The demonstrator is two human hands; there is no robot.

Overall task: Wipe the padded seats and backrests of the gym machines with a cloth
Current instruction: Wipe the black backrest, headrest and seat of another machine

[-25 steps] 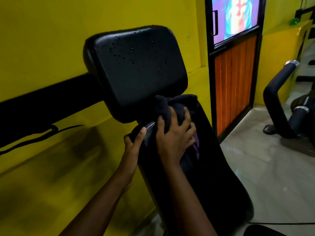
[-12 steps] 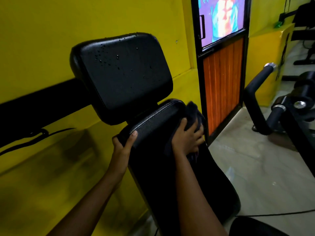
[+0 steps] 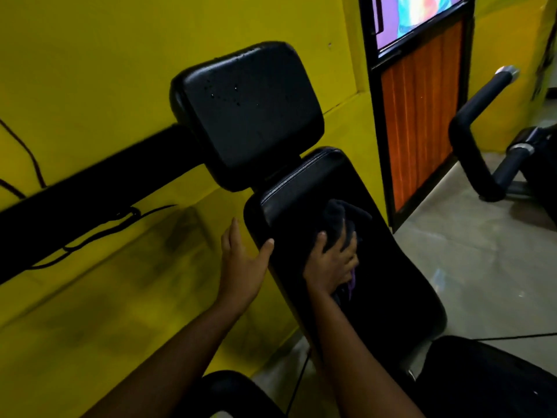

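Observation:
A black padded backrest [image 3: 391,267] slopes up toward the yellow wall. Above it sits a black padded headrest [image 3: 250,113] dotted with water drops. My right hand [image 3: 331,260] grips a dark cloth [image 3: 343,218] and presses it onto the upper middle of the backrest. My left hand [image 3: 244,260] rests on the backrest's left edge, thumb over the front, fingers straight along the side. The black seat pad [image 3: 482,378] shows at the bottom right.
A black machine arm [image 3: 90,191] with a cable runs left along the yellow wall. A door [image 3: 422,116] with an orange panel stands right of the backrest. Black padded handles [image 3: 476,140] of another machine stand on the grey floor at the right.
My right hand has dragged the cloth from the top edge of the backrest down onto its face. My left hand has slid lower along the left edge.

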